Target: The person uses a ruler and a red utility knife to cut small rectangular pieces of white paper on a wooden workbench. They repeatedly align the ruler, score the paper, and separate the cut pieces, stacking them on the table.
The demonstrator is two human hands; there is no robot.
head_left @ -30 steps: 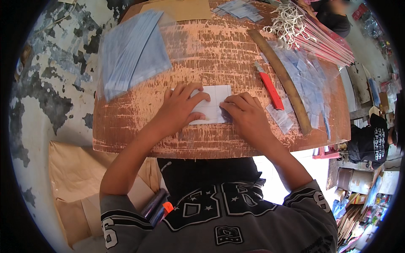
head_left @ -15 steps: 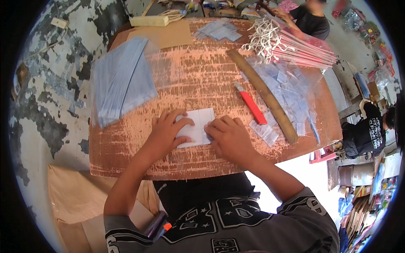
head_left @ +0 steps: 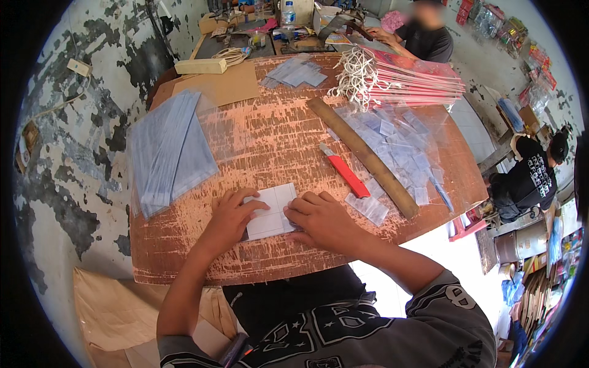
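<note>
A white card (head_left: pixel 272 214) marked with thin ruled lines lies flat near the table's front edge, between my two hands. My left hand (head_left: pixel 235 216) rests on its left side, fingers apart and fingertips on the surface. At the right edge of the card, my right hand (head_left: pixel 316 218) is closed, its bent fingers pressed together on the border and the thumb low beside it. Whether a clear sheet lies with the card I cannot tell. Beyond my right hand is a red-handled cutter knife (head_left: pixel 348 176), next to a long, worn brownish ruler (head_left: pixel 368 159).
Clear plastic sheets (head_left: pixel 169 153) are stacked at the left. Small cut plastic pieces (head_left: pixel 399 144) spread right of the ruler, below a bundle of red-and-white bags with white cords (head_left: pixel 399 80). Brown cardboard (head_left: pixel 227 86) lies at the back. Two other people sit farther off.
The head view has shifted, so the table's far end shows more. My left thumb has drawn in from the card's lower edge. Both hands stay at the card.
</note>
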